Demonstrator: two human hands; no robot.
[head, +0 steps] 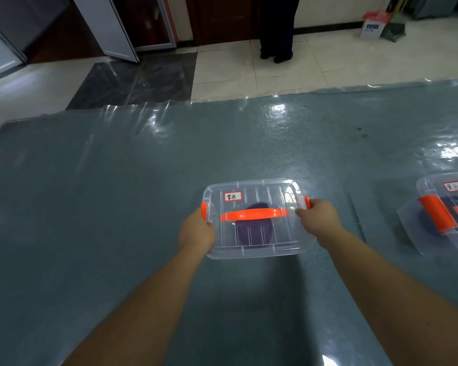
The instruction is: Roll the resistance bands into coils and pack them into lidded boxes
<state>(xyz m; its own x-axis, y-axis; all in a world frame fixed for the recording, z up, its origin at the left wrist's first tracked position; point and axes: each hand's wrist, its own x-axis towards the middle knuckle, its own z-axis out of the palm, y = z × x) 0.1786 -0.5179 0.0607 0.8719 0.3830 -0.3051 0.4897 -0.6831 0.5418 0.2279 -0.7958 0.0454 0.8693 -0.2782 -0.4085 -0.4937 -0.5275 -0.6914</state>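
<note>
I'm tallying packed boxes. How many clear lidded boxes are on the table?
2. One clear box sits mid-table between the left hand and right hand; a second box lies at the right edge, partly cut off. More may be out of view.

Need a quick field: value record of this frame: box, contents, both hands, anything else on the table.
surface: table, blue-grey under a glossy clear sheet
box in hand: clear lidded box, lid on, orange handle flat across the lid
label: white label at the lid's far left corner
contents: purple band coil, seen through the lid
left hand: grip on the box's left end, at the orange latch
right hand: grip on the right end, at the right latch
other: second clear box at right, partly out of frame, dark contents
</note>
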